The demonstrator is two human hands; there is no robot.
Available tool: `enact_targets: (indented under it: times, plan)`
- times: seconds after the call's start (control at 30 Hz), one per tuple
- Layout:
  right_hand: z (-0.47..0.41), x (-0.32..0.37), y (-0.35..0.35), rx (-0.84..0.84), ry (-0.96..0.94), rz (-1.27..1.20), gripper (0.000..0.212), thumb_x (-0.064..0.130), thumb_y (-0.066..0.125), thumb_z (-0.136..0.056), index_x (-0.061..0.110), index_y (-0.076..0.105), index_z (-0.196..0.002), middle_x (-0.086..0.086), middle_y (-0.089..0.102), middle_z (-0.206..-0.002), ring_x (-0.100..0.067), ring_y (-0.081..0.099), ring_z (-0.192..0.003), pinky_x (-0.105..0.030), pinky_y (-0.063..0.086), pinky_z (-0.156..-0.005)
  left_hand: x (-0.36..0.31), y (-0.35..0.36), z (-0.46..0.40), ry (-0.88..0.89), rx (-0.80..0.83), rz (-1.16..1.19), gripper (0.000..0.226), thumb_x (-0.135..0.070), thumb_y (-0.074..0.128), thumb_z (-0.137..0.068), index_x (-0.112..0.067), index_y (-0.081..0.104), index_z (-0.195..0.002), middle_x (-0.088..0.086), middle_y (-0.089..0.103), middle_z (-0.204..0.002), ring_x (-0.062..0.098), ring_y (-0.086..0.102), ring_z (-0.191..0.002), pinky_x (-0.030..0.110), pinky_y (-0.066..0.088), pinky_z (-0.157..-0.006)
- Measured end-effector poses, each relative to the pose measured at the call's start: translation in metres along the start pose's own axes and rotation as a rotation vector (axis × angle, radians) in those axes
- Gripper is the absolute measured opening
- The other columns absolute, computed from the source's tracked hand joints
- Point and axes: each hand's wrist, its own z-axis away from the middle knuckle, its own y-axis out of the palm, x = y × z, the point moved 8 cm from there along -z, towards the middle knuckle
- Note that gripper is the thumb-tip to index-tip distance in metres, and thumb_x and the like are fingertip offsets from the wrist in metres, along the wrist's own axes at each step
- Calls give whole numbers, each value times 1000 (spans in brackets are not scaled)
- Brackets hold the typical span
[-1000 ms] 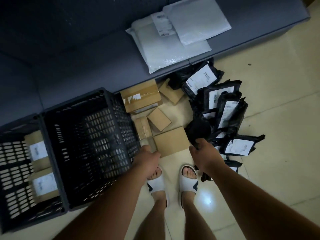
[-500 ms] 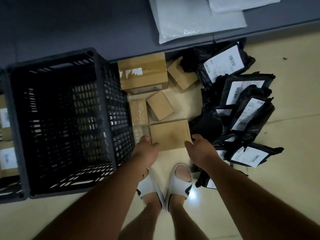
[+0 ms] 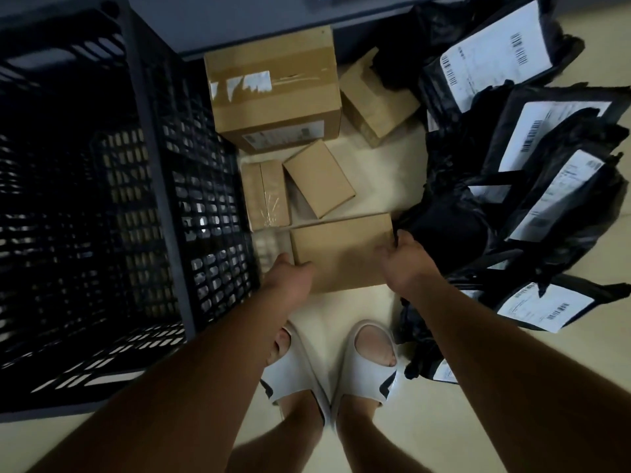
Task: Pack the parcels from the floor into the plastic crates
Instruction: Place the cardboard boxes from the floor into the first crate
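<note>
A flat brown cardboard parcel [image 3: 343, 250] lies on the floor just ahead of my feet. My left hand [image 3: 288, 271] grips its near left corner. My right hand [image 3: 401, 259] grips its right edge, fingers curled over the side. The black plastic crate [image 3: 150, 138] stands to the left with nothing visible inside. Beyond the held parcel lie two small brown boxes [image 3: 319, 177], a large taped box [image 3: 273, 87] and another tilted box [image 3: 375, 97]. A heap of black mailer bags [image 3: 532, 158] with white labels fills the right side.
A grey ledge [image 3: 239, 18] runs along the top behind the boxes. My feet in white slides [image 3: 362, 367] stand on pale floor tiles between the crate and the black bags. One black bag [image 3: 543, 305] lies close to my right arm.
The view has dropped closer to the floor. Both hands moved forward from the near edge of the flat brown parcel and now hold its sides.
</note>
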Motion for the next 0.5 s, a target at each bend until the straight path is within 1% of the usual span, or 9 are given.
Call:
enact_targets:
  times: [0.03, 0.1, 0.17, 0.23, 0.3, 0.33, 0.4, 0.5]
  plan:
    - [-3, -2, 2, 9, 6, -10, 64, 35, 47, -101, 12, 25, -157, -19, 39, -153, -39, 46, -133, -40, 39, -105, 0, 3, -2, 5, 9, 8, 58, -42, 57, -85, -20, 49, -137, 14, 66, -125, 36, 62, -111, 36, 52, -93]
    - [-5, -6, 6, 28, 31, -42, 64, 36, 49, -101, 13, 27, -156, -19, 42, -152, -39, 47, -132, -38, 40, -102, -1, 6, -6, 9, 17, 41, 63, -49, 56, -70, -22, 57, -126, 14, 68, -119, 37, 65, -107, 41, 54, -94]
    - [-3, -11, 8, 25, 60, -120, 58, 37, 52, -99, 12, 40, -150, -16, 50, -146, -36, 52, -127, -37, 43, -100, 1, 6, -6, 10, 36, 58, 63, -51, 56, -65, -23, 61, -122, 11, 69, -115, 35, 66, -106, 39, 53, -90]
    - [2, -15, 8, 17, 91, -209, 49, 39, 55, -98, 14, 52, -140, -15, 58, -137, -34, 57, -119, -38, 47, -99, 0, 0, 5, 7, 31, 75, 55, -49, 61, -72, -21, 61, -120, 9, 69, -115, 32, 65, -102, 37, 51, -87]
    - [14, -17, 6, 32, 107, -244, 52, 44, 54, -98, 15, 51, -141, -17, 54, -137, -36, 56, -117, -40, 47, -99, 4, -5, 14, 8, 38, 66, 40, -42, 62, -86, -18, 57, -117, 7, 66, -114, 29, 62, -98, 34, 48, -83]
    - [22, -18, 4, 38, 110, -247, 55, 46, 54, -97, 16, 50, -143, -17, 52, -138, -37, 55, -118, -42, 46, -101, 5, -8, 20, 11, 39, 60, 37, -40, 61, -89, -18, 56, -117, 4, 65, -112, 27, 61, -98, 34, 49, -85]
    - [39, -18, -1, 46, 127, -279, 60, 50, 56, -93, 18, 50, -144, -15, 52, -140, -36, 55, -119, -45, 46, -104, 6, -12, 34, 16, 52, 57, 45, -43, 60, -83, -21, 58, -122, 3, 67, -113, 26, 63, -100, 35, 52, -91]
    - [68, -13, -15, 55, 151, -370, 59, 50, 57, -93, 19, 52, -143, -11, 56, -140, -32, 57, -119, -45, 45, -106, 1, -24, 68, 25, 62, 76, 59, -47, 57, -68, -24, 61, -123, 3, 69, -112, 26, 65, -99, 36, 54, -91]
